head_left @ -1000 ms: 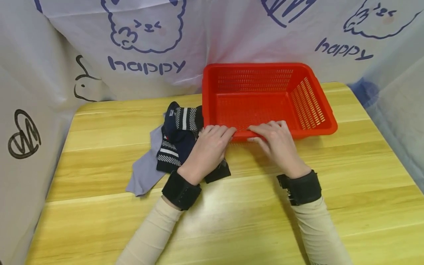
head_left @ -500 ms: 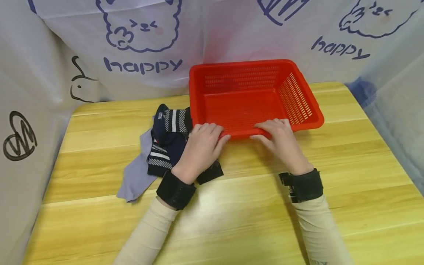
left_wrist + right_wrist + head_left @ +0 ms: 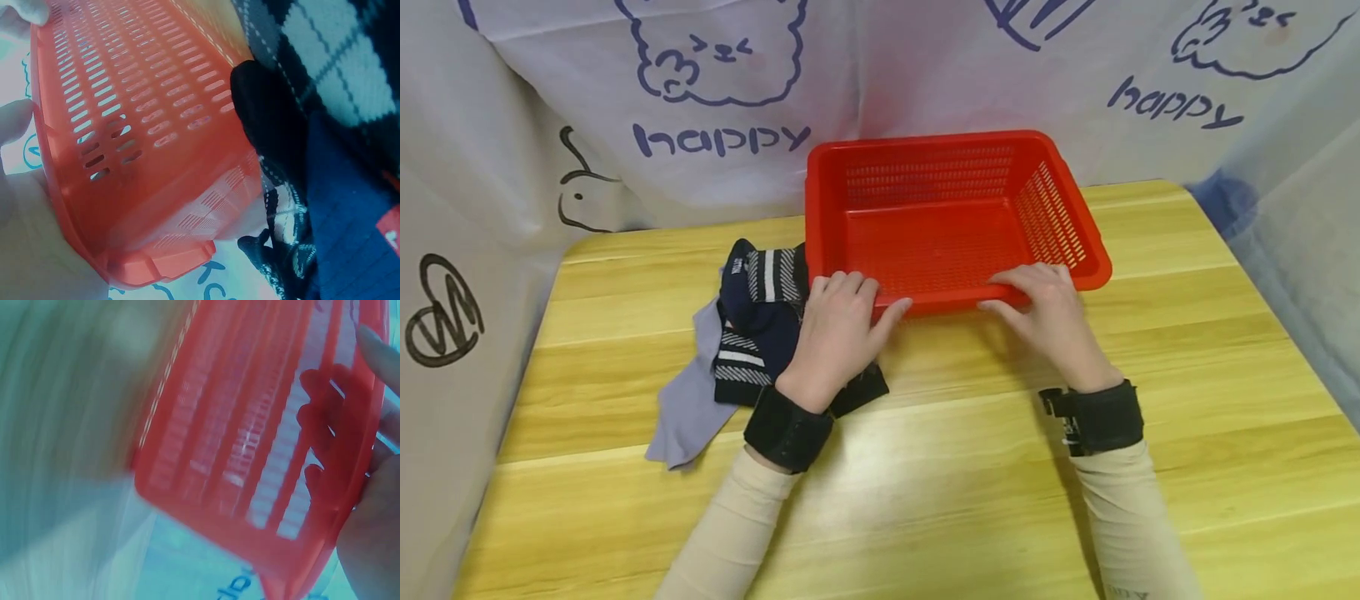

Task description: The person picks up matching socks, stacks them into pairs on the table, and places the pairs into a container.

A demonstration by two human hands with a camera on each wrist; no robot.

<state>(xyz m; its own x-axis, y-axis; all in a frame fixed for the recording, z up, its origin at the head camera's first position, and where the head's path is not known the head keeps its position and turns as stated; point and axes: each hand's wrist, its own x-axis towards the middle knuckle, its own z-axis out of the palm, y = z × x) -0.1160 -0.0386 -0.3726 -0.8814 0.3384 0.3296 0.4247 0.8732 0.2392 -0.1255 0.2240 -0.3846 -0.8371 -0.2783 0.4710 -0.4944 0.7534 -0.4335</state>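
Two hands (image 3: 838, 329) hold the basket (image 3: 1060, 221); left wrist view shows socks (image 3: 325, 156) touching it

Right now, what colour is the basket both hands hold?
Red, the basket with slotted walls; clearest in the head view.

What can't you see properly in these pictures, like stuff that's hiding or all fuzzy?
- Head view: the left hand covers part of the sock pile, so the number of socks cannot be told.
- Head view: the fingertips of the right hand curl over the red basket rim, out of sight.
- Right wrist view: motion blur smears the left half.
- Left wrist view: the basket wall fills the frame and the edges crop the socks.
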